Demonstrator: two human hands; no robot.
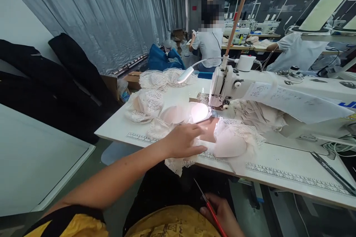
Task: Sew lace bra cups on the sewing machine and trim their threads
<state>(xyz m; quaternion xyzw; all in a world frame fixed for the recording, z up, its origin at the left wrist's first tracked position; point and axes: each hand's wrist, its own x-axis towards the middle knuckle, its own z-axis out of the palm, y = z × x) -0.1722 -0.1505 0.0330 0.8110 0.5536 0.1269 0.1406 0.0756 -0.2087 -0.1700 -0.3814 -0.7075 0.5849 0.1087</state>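
In the head view, your left hand (183, 141) reaches across the near edge of the surface (294, 160), palm down and loosely open, its thumb spread away from its fingers, resting over pale lace fabric that hangs past the edge below it. Your right hand (221, 211) sits low in front of your lap, fingers closed around a red-handled pointed tool (210, 209) whose thin metal tip points up toward the surface. Just beyond your left hand lies a lace-trimmed bra (174, 114), one cup brightly lit beneath the needle end of the white sewing machine (224, 81). To the right of your fingers sits a pale padded cup (230, 145) edged with lace; whether it belongs to the same piece, I cannot tell. More lace bras (154, 79) lie farther back on the left, and a heap of beige fabric pieces (258, 114) lies by the machine's arm, under a handwritten sheet (299, 100). A slim lamp (185, 75) bends over the work, ruler markings (292, 180) run along the near edge, and dark tweezers (333, 173) lie at the far right.
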